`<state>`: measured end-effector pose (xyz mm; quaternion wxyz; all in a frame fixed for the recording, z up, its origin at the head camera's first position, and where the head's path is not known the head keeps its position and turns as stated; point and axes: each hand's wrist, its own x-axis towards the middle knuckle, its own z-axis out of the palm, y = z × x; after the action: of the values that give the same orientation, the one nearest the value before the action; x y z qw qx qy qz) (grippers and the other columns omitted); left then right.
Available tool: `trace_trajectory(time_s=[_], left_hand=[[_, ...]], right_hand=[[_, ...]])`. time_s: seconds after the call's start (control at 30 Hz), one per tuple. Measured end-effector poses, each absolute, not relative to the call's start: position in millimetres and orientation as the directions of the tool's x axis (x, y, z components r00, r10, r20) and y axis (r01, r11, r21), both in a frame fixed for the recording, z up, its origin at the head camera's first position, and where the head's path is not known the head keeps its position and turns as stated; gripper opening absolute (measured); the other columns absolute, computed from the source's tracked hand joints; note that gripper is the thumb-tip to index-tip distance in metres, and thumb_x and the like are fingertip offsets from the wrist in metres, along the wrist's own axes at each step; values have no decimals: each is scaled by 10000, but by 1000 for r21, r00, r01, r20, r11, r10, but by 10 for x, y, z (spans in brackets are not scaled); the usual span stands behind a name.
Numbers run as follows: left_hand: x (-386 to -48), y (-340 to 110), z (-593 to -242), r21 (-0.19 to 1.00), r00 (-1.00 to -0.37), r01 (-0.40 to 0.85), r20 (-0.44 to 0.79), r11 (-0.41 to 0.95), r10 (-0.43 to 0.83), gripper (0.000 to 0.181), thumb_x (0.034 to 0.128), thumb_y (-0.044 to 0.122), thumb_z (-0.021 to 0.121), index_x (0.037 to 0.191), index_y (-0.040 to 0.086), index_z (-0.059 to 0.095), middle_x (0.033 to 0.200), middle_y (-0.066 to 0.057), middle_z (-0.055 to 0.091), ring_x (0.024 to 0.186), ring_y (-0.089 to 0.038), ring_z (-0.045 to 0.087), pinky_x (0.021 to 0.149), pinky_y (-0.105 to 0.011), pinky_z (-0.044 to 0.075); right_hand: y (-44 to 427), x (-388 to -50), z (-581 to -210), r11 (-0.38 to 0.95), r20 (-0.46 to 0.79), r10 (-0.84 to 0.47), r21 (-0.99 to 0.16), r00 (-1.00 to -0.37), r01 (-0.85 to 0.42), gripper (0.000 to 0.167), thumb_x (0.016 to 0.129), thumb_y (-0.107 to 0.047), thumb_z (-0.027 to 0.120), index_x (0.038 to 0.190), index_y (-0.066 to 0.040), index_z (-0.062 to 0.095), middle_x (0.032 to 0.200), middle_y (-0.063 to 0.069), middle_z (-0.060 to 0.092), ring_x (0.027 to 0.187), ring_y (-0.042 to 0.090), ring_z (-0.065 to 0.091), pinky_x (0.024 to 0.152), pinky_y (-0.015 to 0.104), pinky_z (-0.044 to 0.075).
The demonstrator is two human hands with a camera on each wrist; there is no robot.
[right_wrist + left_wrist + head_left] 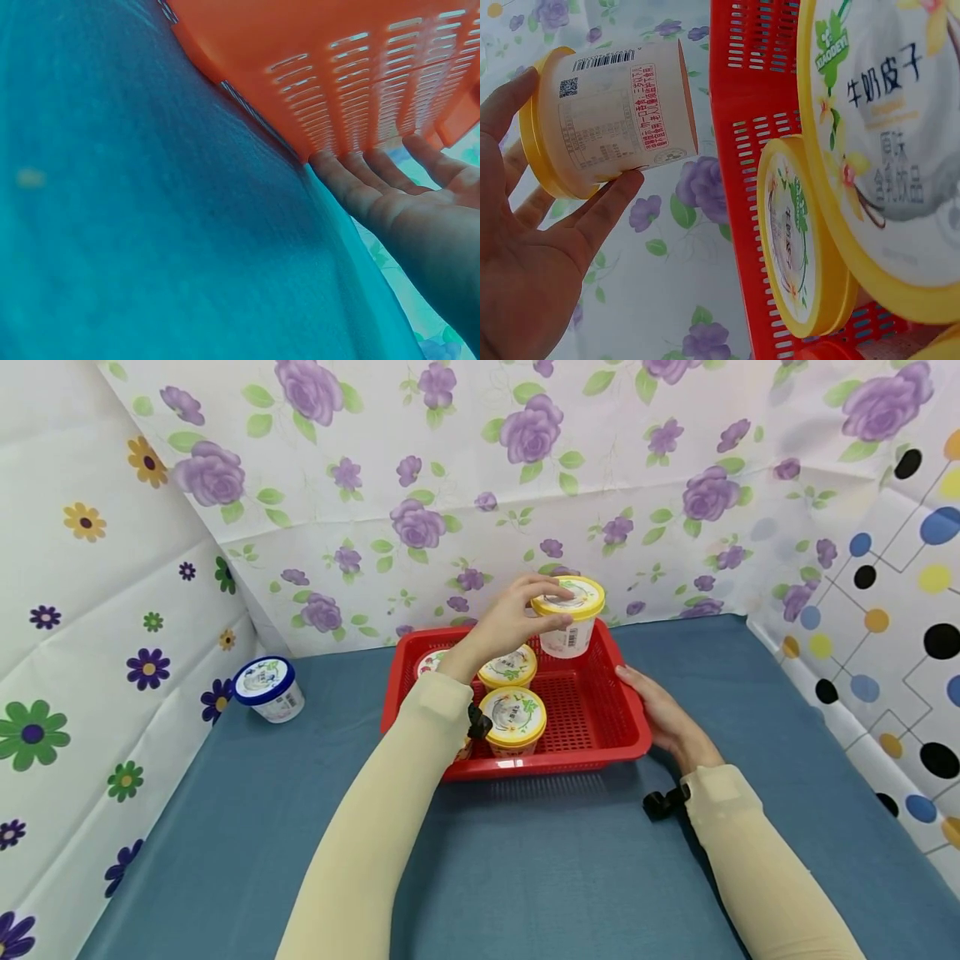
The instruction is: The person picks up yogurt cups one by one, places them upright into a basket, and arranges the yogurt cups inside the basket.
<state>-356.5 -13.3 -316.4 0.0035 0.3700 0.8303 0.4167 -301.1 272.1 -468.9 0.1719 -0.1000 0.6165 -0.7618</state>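
Observation:
My left hand (512, 620) grips a white tub with a yellow lid (572, 631) by its lid, above the back right part of the red basket (633, 747). In the left wrist view the held tub (622, 112) lies sideways across the picture, printed text and a barcode facing the camera. Two yellow-lidded tubs, a front one (513, 718) and one behind it (512, 667), stand in the basket's left half; others there are partly hidden by my left arm. Against the basket's right side, my right hand (666, 710) rests with its fingers (349, 184) extended along the slotted wall.
A tub with a blue lid (266, 685) stands tilted on the blue cloth (330, 710) at the left, near the flowered side sheet. Behind the basket hangs a sheet with purple roses (420, 524). A dotted sheet (892, 643) borders the right.

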Motion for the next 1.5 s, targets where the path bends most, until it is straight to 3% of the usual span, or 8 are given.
trace_trajectory(time_s=[0.17, 0.3, 0.57, 0.93, 1.1, 1.5], left_hand=[[-3580, -76, -3179, 699, -711, 611, 278, 372, 646, 398, 1003, 354, 718, 1354, 171, 678, 1520, -38, 461, 1424, -210, 403, 1137, -494, 402], [-3595, -55, -3176, 686, -705, 613, 250, 393, 664, 391, 1004, 370, 713, 1346, 183, 679, 1513, -34, 472, 1411, -204, 418, 1115, -440, 429], [-3596, -36, -3191, 672, -711, 599, 197, 435, 675, 366, 988, 369, 736, 1309, 199, 689, 1536, -46, 457, 1450, -218, 388, 1153, -424, 393], [-3640, 40, -3254, 662, -719, 582, 149, 472, 679, 260, 959, 380, 772, 1119, 205, 666, 1504, -47, 484, 1438, -250, 413, 1081, -412, 441], [-3653, 54, -3270, 662, -727, 574, 140, 483, 672, 272, 954, 363, 782, 1027, 164, 611, 1472, -36, 495, 1460, -258, 392, 1120, -422, 413], [-3690, 91, -3298, 648, -733, 570, 125, 504, 669, 295, 953, 345, 785, 984, 135, 580, 1466, -56, 510, 1456, -269, 395, 1150, -432, 390]], right_hand=[[2716, -3029, -4695, -171, -58, -394, -976, -917, 135, 576, 1126, -432, 405, 1586, -104, 291, 1408, 193, 574, 1070, 236, 714, 853, 412, 615], [2717, -3037, -4699, -160, -64, -396, -977, -916, 137, 573, 1126, -433, 403, 1588, -113, 292, 1427, 197, 557, 1084, 239, 710, 860, 416, 613], [2716, -3039, -4700, -150, -55, -405, -981, -913, 125, 563, 1129, -431, 391, 1588, -119, 298, 1464, 238, 511, 1125, 269, 694, 877, 434, 608], [2719, -3032, -4701, -141, -73, -391, -981, -918, 137, 568, 1126, -446, 389, 1586, -125, 299, 1426, 206, 552, 1102, 260, 702, 864, 427, 612], [2711, -3030, -4698, -138, -76, -384, -981, -920, 138, 570, 1124, -453, 395, 1583, -128, 303, 1413, 193, 562, 1093, 248, 703, 860, 419, 613], [2711, -3017, -4686, -147, -78, -384, -979, -920, 145, 594, 1124, -453, 397, 1602, -120, 281, 1426, 219, 541, 1111, 263, 691, 866, 428, 610]])
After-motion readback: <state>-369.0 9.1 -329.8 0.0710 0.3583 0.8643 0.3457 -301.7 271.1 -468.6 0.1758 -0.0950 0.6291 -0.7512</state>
